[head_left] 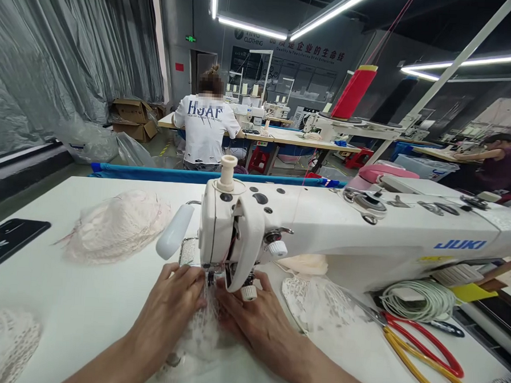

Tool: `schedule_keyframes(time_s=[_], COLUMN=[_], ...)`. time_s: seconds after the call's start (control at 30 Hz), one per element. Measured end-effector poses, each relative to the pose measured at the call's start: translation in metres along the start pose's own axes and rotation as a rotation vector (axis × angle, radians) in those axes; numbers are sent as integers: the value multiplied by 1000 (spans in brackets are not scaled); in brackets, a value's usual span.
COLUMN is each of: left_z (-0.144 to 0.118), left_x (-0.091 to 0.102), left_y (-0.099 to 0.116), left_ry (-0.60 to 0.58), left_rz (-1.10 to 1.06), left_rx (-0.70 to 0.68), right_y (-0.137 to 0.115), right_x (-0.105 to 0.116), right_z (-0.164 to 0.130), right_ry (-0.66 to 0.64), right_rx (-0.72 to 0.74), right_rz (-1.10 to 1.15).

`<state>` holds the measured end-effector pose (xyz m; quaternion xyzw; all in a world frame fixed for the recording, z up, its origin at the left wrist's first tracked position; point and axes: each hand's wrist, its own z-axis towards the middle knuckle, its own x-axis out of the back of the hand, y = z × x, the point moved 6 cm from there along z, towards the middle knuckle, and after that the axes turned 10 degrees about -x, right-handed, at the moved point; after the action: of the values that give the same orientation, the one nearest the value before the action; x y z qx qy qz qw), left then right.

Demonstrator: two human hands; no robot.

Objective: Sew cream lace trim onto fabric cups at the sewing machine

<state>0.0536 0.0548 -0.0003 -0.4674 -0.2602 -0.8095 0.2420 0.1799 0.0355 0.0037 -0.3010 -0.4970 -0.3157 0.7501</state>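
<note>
Two bare hands pressed a piece of white lace fabric [203, 334] flat against the white table [82, 297], directly under the needle head of a white sewing machine [322, 229]. The left hand [167, 312] lay palm down on the lace with fingers extended and fingertips at the presser foot; the right hand [257, 320] did the same from the other side, fingers spread flat, gripping nothing. A pile of pinkish lace pieces [116, 224] sat loose on the table to the left, another lace piece [318, 303] lay to the right, and a dark phone [4, 244] rested near the left edge. Scissors with red and yellow handles [423, 346] lay beside a coil of pale cord [421, 300]. Cardboard boxes [133, 119] stood open at the far wall, contents indistinguishable. A person in a white T-shirt [205, 126] sat at a farther table.
</note>
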Motion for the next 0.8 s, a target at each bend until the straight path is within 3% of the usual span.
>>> schedule_keyframes(time_s=[0.17, 0.27, 0.47, 0.8], left_z=[3, -5, -33, -32], left_x=[1, 8, 13, 11], left_y=[-2, 11, 39, 38], left_ry=[19, 39, 82, 111], left_rz=[71, 28, -122, -52], left_rx=[-16, -32, -21, -21], right_y=[7, 3, -16, -17], right_x=[-1, 1, 13, 16], right_z=[0, -4, -16, -20], right_ry=[32, 27, 13, 113], right_rx=[-11, 11, 205, 195], right_rz=[-12, 7, 219, 252])
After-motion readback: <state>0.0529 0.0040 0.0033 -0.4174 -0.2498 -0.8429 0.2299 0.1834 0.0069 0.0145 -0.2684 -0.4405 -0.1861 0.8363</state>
